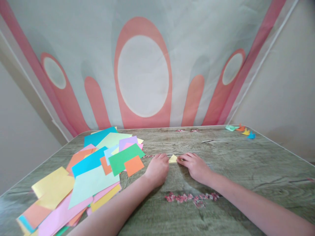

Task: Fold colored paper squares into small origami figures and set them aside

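A small pale yellow piece of folded paper (173,159) lies on the wood-patterned table (236,164) between my two hands. My left hand (157,168) is closed at the paper's left edge, with its fingertips curled out of sight. From the other side, my right hand (194,166) pinches the right edge of the same paper between thumb and fingers. The paper looks roughly triangular; its finer folds are too small to make out.
Many loose sheets of coloured paper (95,186) are spread over the table's left side. Several small folded paper figures (246,131) stand at the back right corner. Behind the table hangs a pink and white backdrop (142,75).
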The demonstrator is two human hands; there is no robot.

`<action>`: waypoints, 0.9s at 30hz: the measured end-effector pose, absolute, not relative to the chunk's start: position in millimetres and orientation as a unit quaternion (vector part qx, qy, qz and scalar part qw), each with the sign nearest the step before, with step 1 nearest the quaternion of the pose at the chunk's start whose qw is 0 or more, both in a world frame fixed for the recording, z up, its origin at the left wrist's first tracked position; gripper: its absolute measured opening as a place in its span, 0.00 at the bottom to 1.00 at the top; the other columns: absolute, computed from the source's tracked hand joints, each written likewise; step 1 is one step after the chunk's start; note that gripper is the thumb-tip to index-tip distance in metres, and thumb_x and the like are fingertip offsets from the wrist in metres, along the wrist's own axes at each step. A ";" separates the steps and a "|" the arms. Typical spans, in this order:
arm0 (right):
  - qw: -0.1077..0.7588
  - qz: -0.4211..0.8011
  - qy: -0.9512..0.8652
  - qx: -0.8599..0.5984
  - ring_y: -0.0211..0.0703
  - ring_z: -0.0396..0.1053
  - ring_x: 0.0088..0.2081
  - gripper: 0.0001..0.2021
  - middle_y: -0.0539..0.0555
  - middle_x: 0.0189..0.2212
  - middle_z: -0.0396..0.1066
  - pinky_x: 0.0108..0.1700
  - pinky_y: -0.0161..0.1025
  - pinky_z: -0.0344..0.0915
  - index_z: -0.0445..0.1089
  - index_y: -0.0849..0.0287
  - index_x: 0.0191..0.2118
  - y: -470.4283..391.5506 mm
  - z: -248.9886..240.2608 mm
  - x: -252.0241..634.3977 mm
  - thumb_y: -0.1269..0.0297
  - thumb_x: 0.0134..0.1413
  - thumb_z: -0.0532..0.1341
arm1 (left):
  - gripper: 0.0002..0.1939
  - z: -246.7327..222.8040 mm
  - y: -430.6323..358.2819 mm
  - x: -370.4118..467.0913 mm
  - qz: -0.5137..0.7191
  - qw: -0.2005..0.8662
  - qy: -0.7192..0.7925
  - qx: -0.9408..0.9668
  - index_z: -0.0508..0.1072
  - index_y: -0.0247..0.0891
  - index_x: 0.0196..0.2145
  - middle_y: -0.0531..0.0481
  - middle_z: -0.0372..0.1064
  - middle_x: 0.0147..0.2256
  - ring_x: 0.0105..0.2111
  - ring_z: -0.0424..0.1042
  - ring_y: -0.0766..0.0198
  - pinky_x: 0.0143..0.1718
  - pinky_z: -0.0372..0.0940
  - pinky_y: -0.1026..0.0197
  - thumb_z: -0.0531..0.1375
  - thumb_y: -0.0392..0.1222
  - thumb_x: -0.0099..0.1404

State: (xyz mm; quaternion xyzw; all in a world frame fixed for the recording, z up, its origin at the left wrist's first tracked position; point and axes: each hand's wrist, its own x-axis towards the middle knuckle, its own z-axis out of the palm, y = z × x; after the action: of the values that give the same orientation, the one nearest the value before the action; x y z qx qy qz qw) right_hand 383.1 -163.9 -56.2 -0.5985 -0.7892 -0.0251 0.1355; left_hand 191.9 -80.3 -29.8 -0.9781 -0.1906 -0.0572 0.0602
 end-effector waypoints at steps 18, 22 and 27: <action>0.061 -0.017 -0.804 -0.592 0.48 0.59 0.51 0.21 0.54 0.54 0.61 0.46 0.44 0.58 0.64 0.50 0.53 -165.4 -43.5 407.9 0.76 0.55 0.50 | 0.14 -37.0 -76.2 199.7 -0.114 0.007 -0.167 -0.979 0.68 0.37 0.46 0.45 0.67 0.46 0.49 0.62 0.58 0.52 0.55 0.54 0.50 0.40 0.65; 0.077 -0.022 -0.806 -0.586 0.47 0.61 0.50 0.21 0.55 0.52 0.64 0.47 0.44 0.58 0.66 0.52 0.51 -164.9 -43.9 409.4 0.77 0.53 0.52 | 0.12 -38.4 -70.9 202.5 -0.123 0.008 -0.153 -0.981 0.70 0.37 0.43 0.44 0.69 0.42 0.45 0.65 0.59 0.49 0.58 0.55 0.51 0.39 0.65; 0.146 -0.041 -0.782 -0.605 0.46 0.64 0.45 0.16 0.56 0.45 0.68 0.47 0.44 0.58 0.69 0.55 0.47 -160.0 -50.6 401.9 0.73 0.56 0.52 | 0.11 -43.0 -65.5 203.7 -0.142 0.005 -0.148 -0.979 0.73 0.36 0.35 0.44 0.71 0.32 0.37 0.69 0.60 0.43 0.62 0.57 0.51 0.38 0.65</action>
State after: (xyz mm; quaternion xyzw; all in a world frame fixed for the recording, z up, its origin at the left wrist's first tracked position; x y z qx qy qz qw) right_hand 401.9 -160.0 -50.6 -0.6049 -0.7816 -0.0409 0.1465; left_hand 203.7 -65.5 -43.0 -0.9787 -0.1484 -0.1421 0.0049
